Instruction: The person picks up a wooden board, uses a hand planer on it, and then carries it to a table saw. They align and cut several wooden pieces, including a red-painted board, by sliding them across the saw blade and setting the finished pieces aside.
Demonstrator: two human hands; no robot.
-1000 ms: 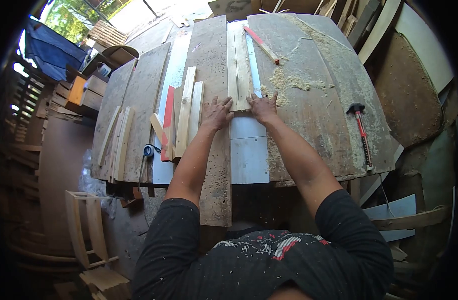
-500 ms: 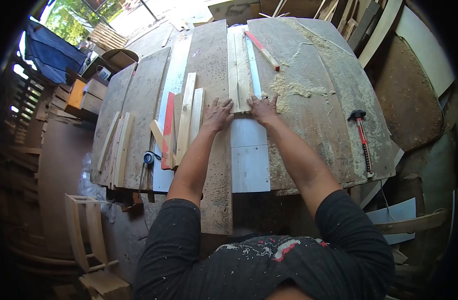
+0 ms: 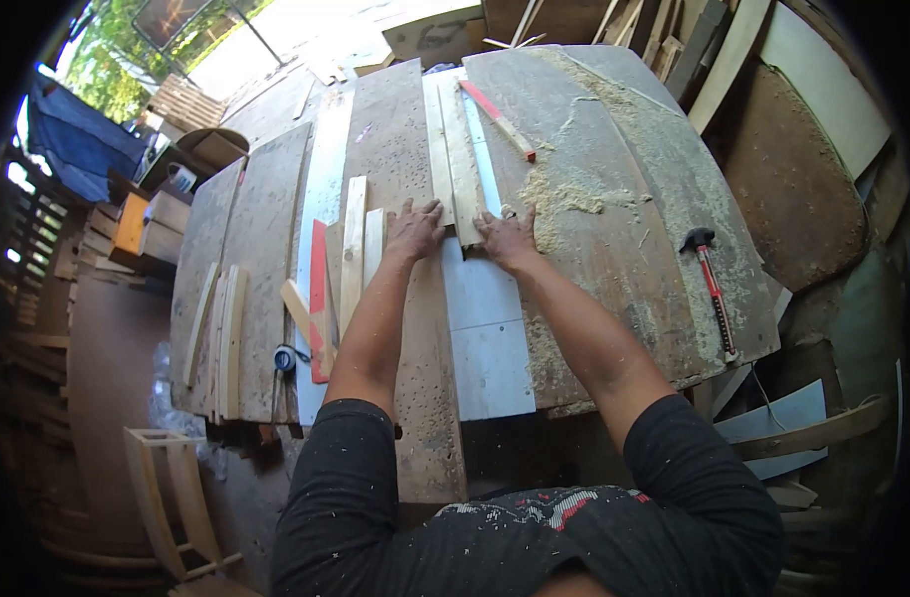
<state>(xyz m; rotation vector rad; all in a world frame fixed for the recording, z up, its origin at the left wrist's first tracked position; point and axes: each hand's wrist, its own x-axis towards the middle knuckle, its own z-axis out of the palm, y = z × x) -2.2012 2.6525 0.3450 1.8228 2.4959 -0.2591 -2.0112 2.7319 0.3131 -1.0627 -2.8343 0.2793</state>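
Observation:
Two pale wooden strips lie side by side, lengthwise, on a bluish-white board in the middle of the worktable: a left strip and a right strip. My left hand rests at the near end of the left strip, fingers stretched out and touching its outer edge. On the other side my right hand lies with fingers spread, its thumb side against the near end of the right strip. The right strip's near end sticks out closer to me than the left one's. The undersides of both hands are hidden.
Left of my arms lie a red-faced wood piece, a light batten and a tape measure. A red-and-white stick and sawdust are beyond my right hand. A hammer lies at the right.
The right strip's near end has come toward me, out of line with the left strip's end. My hands remain beside the strips. The camera view has shifted slightly.

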